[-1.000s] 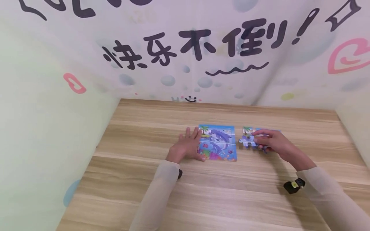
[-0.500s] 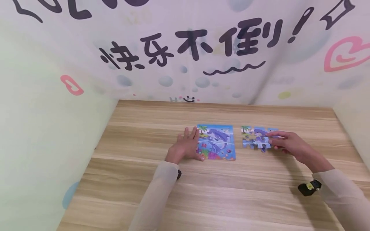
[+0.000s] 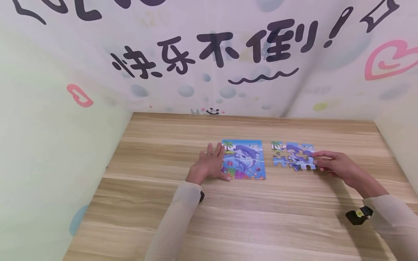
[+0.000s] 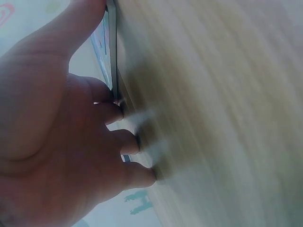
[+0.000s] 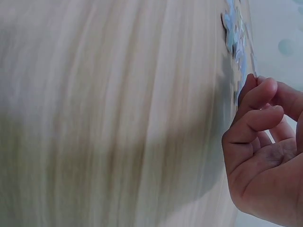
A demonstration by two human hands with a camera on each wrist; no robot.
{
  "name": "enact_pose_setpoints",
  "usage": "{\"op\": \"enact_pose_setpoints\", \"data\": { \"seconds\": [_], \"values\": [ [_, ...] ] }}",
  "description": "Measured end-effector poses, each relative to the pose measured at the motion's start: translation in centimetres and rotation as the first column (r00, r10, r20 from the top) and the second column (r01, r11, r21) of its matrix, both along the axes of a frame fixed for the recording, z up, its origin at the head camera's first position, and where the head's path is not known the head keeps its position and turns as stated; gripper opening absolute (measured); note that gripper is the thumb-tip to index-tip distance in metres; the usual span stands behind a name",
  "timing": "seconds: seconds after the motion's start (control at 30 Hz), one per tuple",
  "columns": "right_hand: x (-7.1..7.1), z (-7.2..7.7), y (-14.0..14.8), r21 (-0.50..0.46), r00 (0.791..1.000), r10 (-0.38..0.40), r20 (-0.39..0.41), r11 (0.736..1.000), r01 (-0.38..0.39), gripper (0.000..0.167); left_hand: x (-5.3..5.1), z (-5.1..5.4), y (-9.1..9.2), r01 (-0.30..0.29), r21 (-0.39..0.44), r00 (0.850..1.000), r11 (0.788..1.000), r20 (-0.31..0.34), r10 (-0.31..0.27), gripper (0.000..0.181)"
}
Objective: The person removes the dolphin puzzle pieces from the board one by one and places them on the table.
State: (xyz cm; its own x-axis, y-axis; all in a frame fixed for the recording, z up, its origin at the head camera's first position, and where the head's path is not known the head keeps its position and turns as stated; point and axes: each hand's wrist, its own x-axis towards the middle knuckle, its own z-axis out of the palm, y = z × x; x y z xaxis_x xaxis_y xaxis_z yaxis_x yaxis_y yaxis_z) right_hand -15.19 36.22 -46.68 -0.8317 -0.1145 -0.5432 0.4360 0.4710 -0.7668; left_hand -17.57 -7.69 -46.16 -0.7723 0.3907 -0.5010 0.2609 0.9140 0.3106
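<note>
In the head view, my left hand (image 3: 209,166) lies with spread fingers at the left edge of a flat puzzle board (image 3: 243,159) with a dolphin picture, its thumb at the lower left corner. The left wrist view shows those fingertips (image 4: 142,177) on the wood, with the thumb along the board's edge. My right hand (image 3: 339,166) pinches a blue-purple puzzle piece (image 3: 307,164) at its right side, among the loosely joined pieces. The thumb and index fingertips of the right hand (image 5: 265,127) come together beside the pieces in the right wrist view.
Several more puzzle pieces (image 3: 277,145), with palm tree and dolphin parts, form a partly joined patch right of the board. All lie on a wood-grain table (image 3: 228,217). A printed curtain (image 3: 209,72) hangs along the far edge, and pale walls stand on both sides.
My right hand has moved right with the puzzle piece, from the left part of the patch to its lower right. The left hand stays at the board's edge.
</note>
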Motion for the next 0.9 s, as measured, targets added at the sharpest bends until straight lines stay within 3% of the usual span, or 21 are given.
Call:
{"op": "enact_pose_setpoints", "data": {
  "seconds": [0.47, 0.7, 0.9],
  "values": [
    [0.0, -0.4, 1.1, 0.052, 0.999, -0.034, 0.008, 0.998, 0.034, 0.009, -0.1, 0.1, 0.1, -0.011, -0.005, 1.000, 1.000, 0.008, 0.011, 0.119],
    [-0.4, -0.6, 1.4, 0.099, 0.999, -0.030, 0.038, 0.995, 0.026, 0.027, 0.0, 0.0, 0.0, -0.006, -0.010, 1.000, 1.000, 0.006, 0.006, 0.120],
    [-0.6, -0.6, 1.4, 0.123, 0.999, -0.015, 0.035, 0.992, 0.010, 0.028, 0.0, 0.0, 0.0, -0.003, -0.006, 1.000, 1.000, 0.007, 0.003, 0.120]
  ]
}}
